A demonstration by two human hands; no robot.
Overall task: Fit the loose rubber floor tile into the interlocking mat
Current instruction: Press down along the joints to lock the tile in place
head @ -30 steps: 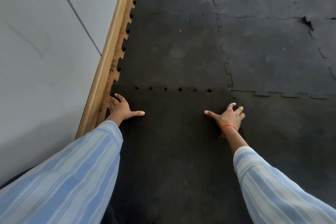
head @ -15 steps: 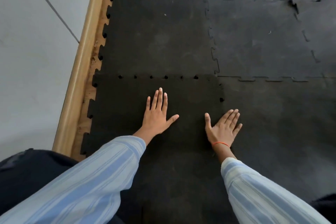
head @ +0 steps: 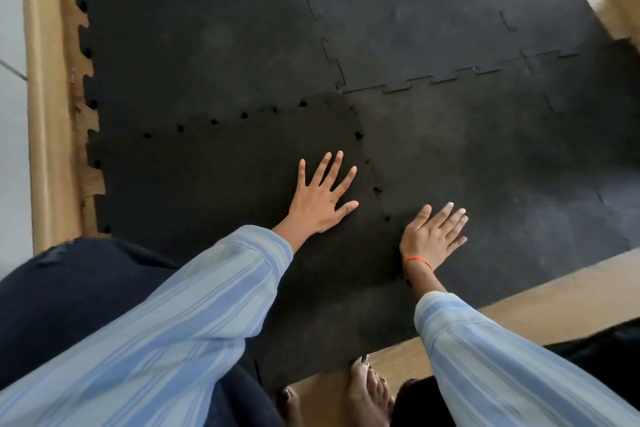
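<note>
We see the loose tile (head: pixel 214 184) lying in the centre-left of the frame, a darker, matte black square among the greyer tiles of the mat (head: pixel 433 28) that fill the upper and right parts of the picture. Along its upper edge a row of small dark gaps shows between its teeth and the neighbouring tile, and a few more gaps run down its right edge, so those seams are not fully flush.

Our left hand (head: pixel 322 199) lies flat on the tile near its right edge, palm down, fingers spread wide and pointing toward the upper right; it grips nothing. Our right hand (head: pixel 433 236) lies lower right of it, also open and palm down, fingers held closer together, resting on the mat just across the toothed seam from the tile. An orange thread (head: pixel 417 261) circles that wrist. Both arms wear blue striped sleeves (head: pixel 194 315).

A tan wooden border (head: pixel 45 97) runs down the left of the frame, and bare wooden floor (head: pixel 554 298) shows at lower right, where a bare foot (head: pixel 369 392) stands at the bottom edge.
</note>
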